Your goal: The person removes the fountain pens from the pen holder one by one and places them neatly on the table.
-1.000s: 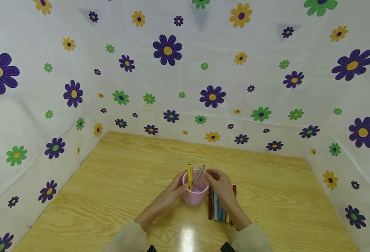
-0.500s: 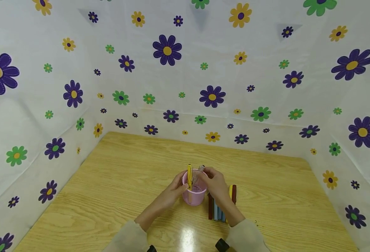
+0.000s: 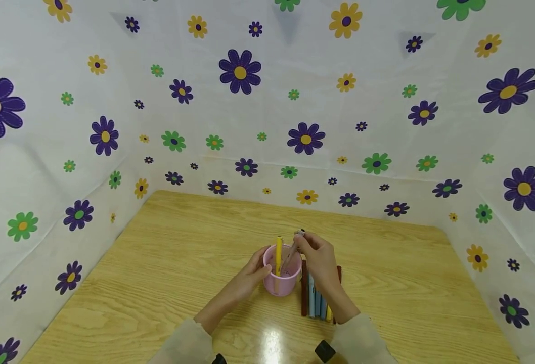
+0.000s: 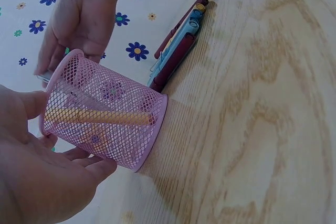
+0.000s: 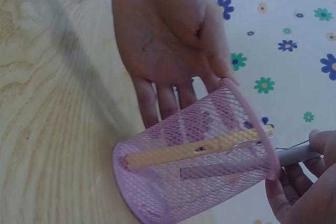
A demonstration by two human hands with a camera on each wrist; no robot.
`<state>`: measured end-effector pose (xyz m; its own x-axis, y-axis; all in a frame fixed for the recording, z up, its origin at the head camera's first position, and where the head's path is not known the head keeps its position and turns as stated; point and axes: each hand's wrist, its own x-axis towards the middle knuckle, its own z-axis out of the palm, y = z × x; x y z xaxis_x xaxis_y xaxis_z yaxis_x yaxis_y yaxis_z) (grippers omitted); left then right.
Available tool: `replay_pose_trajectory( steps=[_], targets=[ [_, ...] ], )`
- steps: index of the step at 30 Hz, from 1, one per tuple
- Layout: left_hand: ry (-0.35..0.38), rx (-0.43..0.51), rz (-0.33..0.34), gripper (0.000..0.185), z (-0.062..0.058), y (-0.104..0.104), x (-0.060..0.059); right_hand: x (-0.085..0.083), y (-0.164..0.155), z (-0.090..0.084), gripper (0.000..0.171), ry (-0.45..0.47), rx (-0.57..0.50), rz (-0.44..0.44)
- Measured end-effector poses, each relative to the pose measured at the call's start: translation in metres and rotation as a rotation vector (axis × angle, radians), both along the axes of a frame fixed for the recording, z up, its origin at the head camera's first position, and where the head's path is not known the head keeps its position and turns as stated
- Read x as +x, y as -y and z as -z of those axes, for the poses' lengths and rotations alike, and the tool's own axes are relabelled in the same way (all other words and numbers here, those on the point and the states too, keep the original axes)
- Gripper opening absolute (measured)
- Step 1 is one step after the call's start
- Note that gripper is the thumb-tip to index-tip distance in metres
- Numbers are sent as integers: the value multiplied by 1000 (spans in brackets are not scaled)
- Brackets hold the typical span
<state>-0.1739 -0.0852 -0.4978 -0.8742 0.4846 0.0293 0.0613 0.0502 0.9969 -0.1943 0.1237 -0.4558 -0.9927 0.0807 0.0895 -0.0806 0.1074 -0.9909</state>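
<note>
A pink mesh pen holder (image 3: 280,288) stands upright on the table. My left hand (image 3: 248,277) grips its left side, thumb at the rim and fingers round the wall, as the right wrist view (image 5: 170,30) also shows. A yellow pen (image 5: 173,155) leans inside the holder. My right hand (image 3: 319,259) pinches a grey pen (image 5: 226,168) near its upper end, at the rim's right side. The grey pen's lower end is inside the holder, above its base. Right of the holder lies a row of pens (image 4: 177,59), partly hidden in the head view by my right hand.
The row holds dark red, blue and yellow pens lying side by side. Wood-grain tabletop (image 3: 194,237) stretches out on all sides. White cloth with printed flowers (image 3: 267,111) walls off the back, left and right.
My right hand has moved slightly up and right, lifting the grey pen a little. The yellow pen has shifted slightly and stands straighter. My left hand keeps its place on the holder.
</note>
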Motion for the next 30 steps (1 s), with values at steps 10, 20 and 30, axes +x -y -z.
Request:
replay_pose_trajectory(
  steps=[10,20,30],
  targets=[
    [-2,3,13,58,1,1,-1,1,-14,-24,30,-115,-149,15],
    [13,-8,20,60,-1,3,0,2,-25,-39,31,-177,-228,32],
    [4,2,25,59,-2,2,1,7,-39,-46,30,-166,-253,41]
  ],
)
